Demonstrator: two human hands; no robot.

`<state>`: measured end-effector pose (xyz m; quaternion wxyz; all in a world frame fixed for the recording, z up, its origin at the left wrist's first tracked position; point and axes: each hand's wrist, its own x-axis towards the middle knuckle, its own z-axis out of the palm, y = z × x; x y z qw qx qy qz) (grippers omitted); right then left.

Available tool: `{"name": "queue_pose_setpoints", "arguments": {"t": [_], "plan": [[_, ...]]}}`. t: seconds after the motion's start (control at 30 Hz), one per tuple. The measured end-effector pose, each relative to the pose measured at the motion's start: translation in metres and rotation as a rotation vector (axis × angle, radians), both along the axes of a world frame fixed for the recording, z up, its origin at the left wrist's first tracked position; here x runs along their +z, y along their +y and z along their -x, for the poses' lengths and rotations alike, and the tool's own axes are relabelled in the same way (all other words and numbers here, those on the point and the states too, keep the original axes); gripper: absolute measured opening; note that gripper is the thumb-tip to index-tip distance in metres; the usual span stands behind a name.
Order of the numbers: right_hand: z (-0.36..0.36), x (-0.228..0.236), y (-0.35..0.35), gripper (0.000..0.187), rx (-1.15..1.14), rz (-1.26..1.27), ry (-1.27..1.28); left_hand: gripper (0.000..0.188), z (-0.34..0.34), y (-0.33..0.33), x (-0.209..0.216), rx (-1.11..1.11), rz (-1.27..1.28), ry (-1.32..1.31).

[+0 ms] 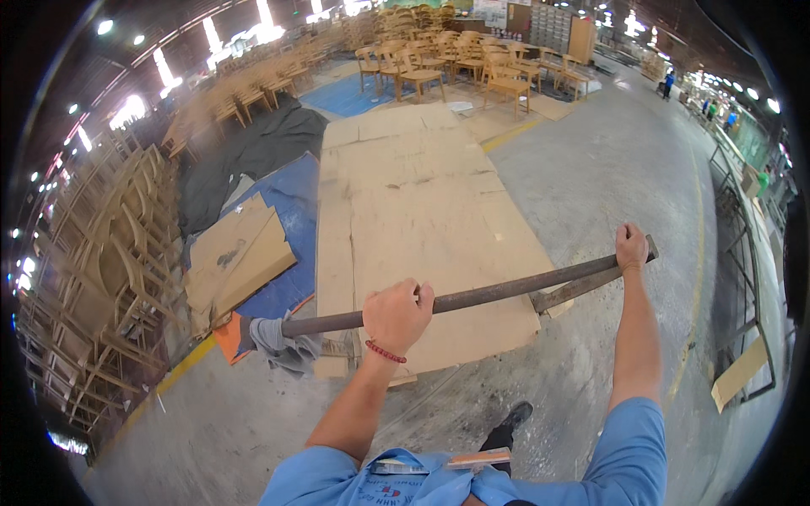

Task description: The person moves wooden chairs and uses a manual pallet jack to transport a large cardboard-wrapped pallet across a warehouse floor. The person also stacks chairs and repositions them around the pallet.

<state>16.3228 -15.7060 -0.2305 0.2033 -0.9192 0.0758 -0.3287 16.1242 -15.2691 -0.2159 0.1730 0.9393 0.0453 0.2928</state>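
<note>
A long dark metal bar (498, 293), like the push handle of a cart, runs across in front of me, its right end higher in view. My left hand (396, 316), with a red bead bracelet at the wrist, is closed round its middle. Near the right end my right hand (631, 248) grips it too. From that end a shorter dark arm (578, 289) slants down to the corner of a long, flat, cardboard-covered surface (422, 219). A grey cloth (287, 344) is wrapped round the bar's left end. What lies under the cardboard is hidden.
Left of the cardboard lie a blue sheet (291, 198), stacked cardboard (236, 257) and a dark cover (253, 152). Wooden chair frames (118, 261) are piled at far left; wooden chairs (422, 74) stand ahead. A metal rack (742, 287) lines the right; people (668, 84) are far off.
</note>
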Motion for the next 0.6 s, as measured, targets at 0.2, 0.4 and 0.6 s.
{"name": "queue_pose_setpoints", "arguments": {"t": [0.2,0.4,0.6], "plan": [[-0.155,-0.010,-0.043,0.031,0.145,0.037,-0.035,0.027,-0.121,-0.064,-0.006,0.121,-0.028,-0.073],[-0.305,-0.017,-0.054,0.030,0.316,0.084,0.060,0.019,-0.237,-0.091,-0.018,0.244,0.040,-0.137],[-0.426,-0.017,-0.022,0.029,0.376,0.078,0.043,0.021,-0.345,-0.081,-0.024,0.394,-0.044,-0.175]]}}
